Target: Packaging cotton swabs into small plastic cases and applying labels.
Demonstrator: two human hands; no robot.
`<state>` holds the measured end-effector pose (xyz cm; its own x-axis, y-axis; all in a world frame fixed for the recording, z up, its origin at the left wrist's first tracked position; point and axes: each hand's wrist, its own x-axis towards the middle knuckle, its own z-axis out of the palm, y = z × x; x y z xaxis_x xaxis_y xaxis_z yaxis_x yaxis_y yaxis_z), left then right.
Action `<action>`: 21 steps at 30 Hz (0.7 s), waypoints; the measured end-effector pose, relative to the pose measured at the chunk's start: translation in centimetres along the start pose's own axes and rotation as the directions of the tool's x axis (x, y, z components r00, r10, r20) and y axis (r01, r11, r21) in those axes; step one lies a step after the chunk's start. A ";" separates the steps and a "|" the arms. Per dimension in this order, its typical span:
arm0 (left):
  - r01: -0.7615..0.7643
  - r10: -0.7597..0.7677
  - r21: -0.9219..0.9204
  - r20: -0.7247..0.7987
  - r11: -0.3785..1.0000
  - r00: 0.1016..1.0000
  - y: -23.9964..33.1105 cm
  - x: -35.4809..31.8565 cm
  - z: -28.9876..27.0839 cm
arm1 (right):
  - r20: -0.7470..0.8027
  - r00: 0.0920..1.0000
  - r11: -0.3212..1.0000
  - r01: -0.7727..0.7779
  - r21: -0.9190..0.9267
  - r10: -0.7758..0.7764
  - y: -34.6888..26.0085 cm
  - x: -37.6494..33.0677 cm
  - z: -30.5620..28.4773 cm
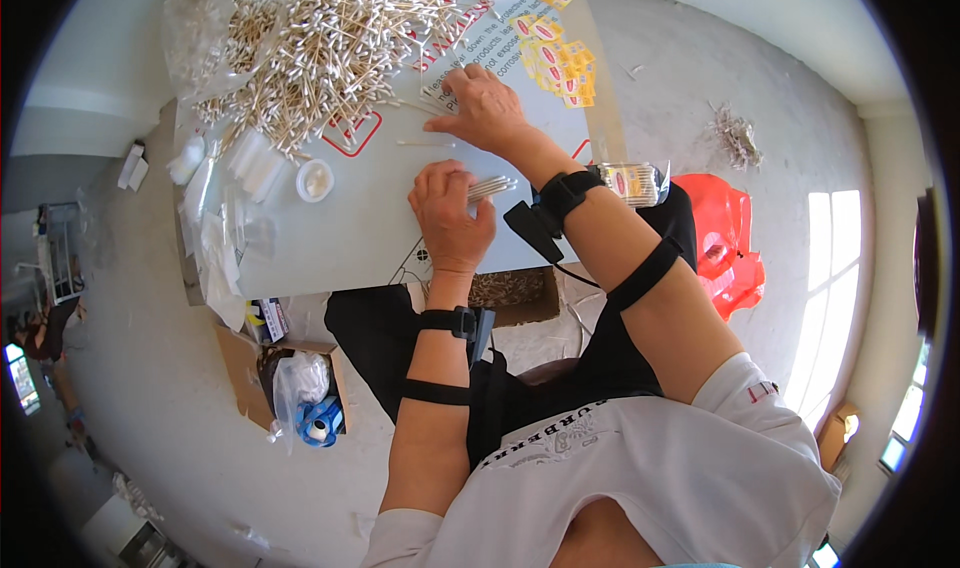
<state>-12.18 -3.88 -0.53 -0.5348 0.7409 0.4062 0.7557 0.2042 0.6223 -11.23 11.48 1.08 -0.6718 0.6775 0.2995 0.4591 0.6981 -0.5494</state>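
Keeping its fingers closed, the left hand [447,208] grips a tidy bundle of thin cotton swabs with pale sticks and white tips [490,189] just above the grey printed bench [370,238]. The sticks poke out past the thumb, probably pinched lengthwise so they stay side by side. And across to the right hand [485,108], stretched farther over the bench: thumb and fingers stand apart, right by a few loose cotton swabs [428,101]; whether a fingertip touches one, I can't tell. One single white-tipped swab [425,145] lies alone between the two hands, well within easy reach of both.

Up at the far left, what a heap! A big tangled pile of white-tipped swabs [330,58] sprawls beside a crumpled clear plastic bag [190,33], close enough, it seems, to draw from without leaning. Over on the far right, small yellow-and-white printed cards [560,68] are fanned out loosely, perhaps so that single ones lift easily. Nearer the left side sits a round white tub [315,181], with translucent plastic cylinders [258,168] right beside it, apparently set aside to leave the middle for the hands.
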 end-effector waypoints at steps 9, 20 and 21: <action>0.004 -0.004 -0.023 0.002 1.000 1.000 0.1 0.0 0.2 | 0.163 0.983 0.992 -0.102 0.069 0.089 0.3 0.8 1.7; -0.012 0.012 0.001 -0.140 1.000 0.990 -0.2 -0.2 0.2 | 0.123 0.981 0.986 0.142 0.082 -0.152 -0.4 -1.2 0.6; -0.015 0.015 0.000 -0.140 1.000 0.990 -0.2 -0.2 0.3 | 0.079 0.980 0.982 0.178 0.067 -0.183 -0.4 -1.3 0.7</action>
<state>-12.13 -3.87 -0.90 -0.5709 0.6472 0.5051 0.7636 0.1926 0.6163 -10.92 10.13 0.38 -0.7884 0.5179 0.3320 0.2923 0.7902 -0.5387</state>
